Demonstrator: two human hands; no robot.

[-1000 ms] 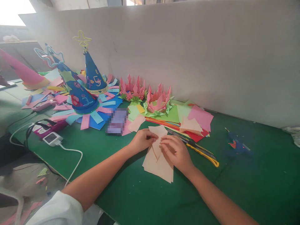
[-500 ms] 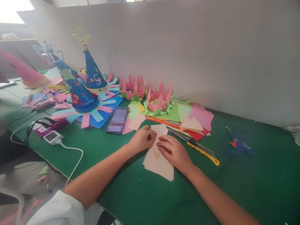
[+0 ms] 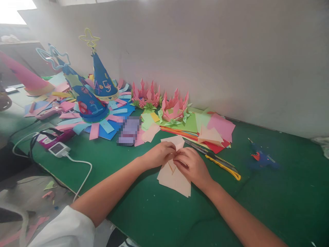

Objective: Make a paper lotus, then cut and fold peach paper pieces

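A small folded piece of pale peach paper (image 3: 171, 167), its lower end pointed, lies between my hands. My left hand (image 3: 159, 155) pinches its upper part from the left, fingers bent inward. From the right, my right hand (image 3: 191, 167) closes on the same piece, and the fingertips of both hands meet there. The grip itself is partly hidden by the fingers. Underneath is a small stack of pale peach sheets (image 3: 174, 185) on the green table (image 3: 144, 209). Just right of my right hand lies a yellow and black cutter knife (image 3: 223, 167).
Two pink paper crowns (image 3: 175, 107) stand by the grey wall board (image 3: 231, 61), behind stacked coloured paper (image 3: 182, 127). Blue cone hats (image 3: 89, 103) and a phone-shaped pixelated item (image 3: 129, 131) are left. A white cable (image 3: 86, 178) crosses the table's edge. A blurred blue tool (image 3: 264, 159) lies right.
My left hand has moved slightly right and down, and its fingertips now meet those of my right hand over the folded paper. My right hand has barely shifted.
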